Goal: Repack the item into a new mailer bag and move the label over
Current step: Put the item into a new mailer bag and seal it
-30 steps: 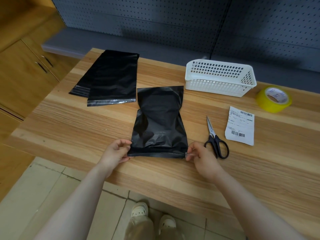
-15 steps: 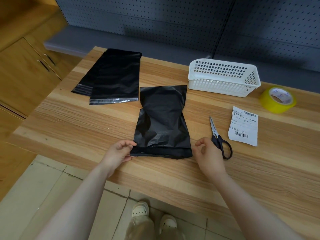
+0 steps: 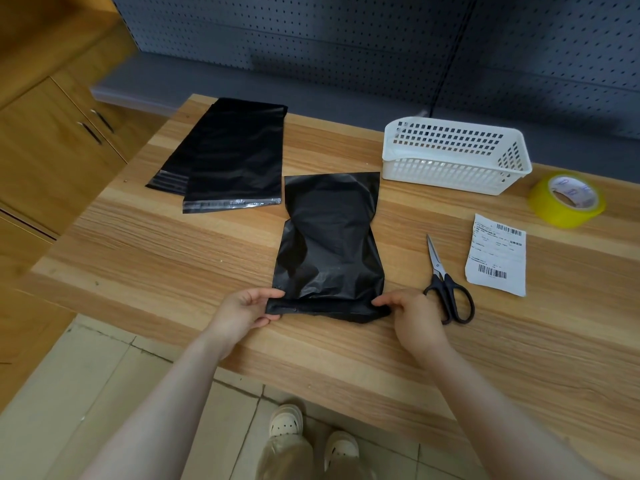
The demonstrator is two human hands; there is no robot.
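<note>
Left hand [image 3: 247,311] and right hand [image 3: 412,313] each pinch one end of the folded flap on the filled mailer bag [image 3: 329,251], which lies near the middle of the desk's [image 3: 156,258] front edge. Sealing looks to be the step in hand; next the flap needs pressing flat along its length, then the loose label [image 3: 497,254], just right of the scissors [image 3: 446,285], wants sticking on
</note>
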